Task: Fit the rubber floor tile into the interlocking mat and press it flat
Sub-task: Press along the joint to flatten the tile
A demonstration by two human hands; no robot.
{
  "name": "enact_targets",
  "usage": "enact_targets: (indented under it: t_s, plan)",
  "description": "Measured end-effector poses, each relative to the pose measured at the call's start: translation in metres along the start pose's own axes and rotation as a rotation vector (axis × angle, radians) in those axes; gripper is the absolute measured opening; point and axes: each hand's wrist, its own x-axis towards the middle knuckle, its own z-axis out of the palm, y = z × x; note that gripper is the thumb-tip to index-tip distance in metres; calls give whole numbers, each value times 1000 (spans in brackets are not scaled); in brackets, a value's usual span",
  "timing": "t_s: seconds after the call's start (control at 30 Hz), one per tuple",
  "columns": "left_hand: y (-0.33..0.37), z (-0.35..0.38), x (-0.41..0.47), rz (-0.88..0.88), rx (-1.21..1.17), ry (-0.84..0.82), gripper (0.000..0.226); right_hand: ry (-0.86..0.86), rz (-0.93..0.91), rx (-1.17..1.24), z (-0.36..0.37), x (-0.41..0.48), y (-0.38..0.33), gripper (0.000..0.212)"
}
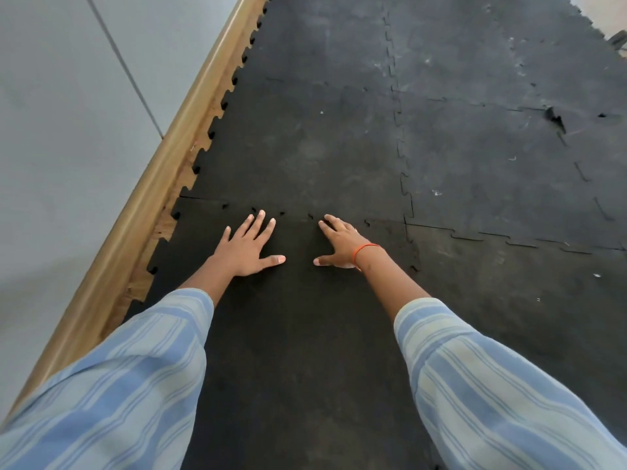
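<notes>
A black rubber floor tile (298,334) lies on the floor under both my arms, its toothed far edge meeting the interlocking mat (305,147) of black tiles beyond it. Small gaps show along that far seam (281,213). My left hand (249,245) lies flat on the tile just short of the seam, fingers spread. My right hand (339,242) rests palm down beside it, fingertips at the seam, an orange band on the wrist. Neither hand holds anything.
A wooden skirting strip (159,171) and a grey wall (68,130) run along the left. Bare wood floor shows between the strip and the mat's toothed edge. To the right, a torn spot (554,118) marks another tile.
</notes>
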Motion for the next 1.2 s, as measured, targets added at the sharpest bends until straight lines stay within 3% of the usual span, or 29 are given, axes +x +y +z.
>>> enact_targets:
  t_s: [0.27,0.43,0.63,0.77,1.03,1.2]
  plan:
    - [-2,-7,8,12,11,-94,90,-73,87,-87,-9,6,-15,99]
    - [-18,-2,5,72,-5,42,93,-78,136,-146,-17,13,-38,90]
    - [-71,-7,-3,-190,-85,-31,118,-48,-93,-67,-8,41,-89,95]
    - [-85,-18,-1,-184,-101,-97,123,-133,-73,-103,0,50,-100,109]
    - [-91,-17,11,-182,-77,-146,126,-249,-54,-155,-4,51,-101,107]
    - [-88,-19,15,-215,-41,-166,127,-220,-27,-121,-1,41,-101,102]
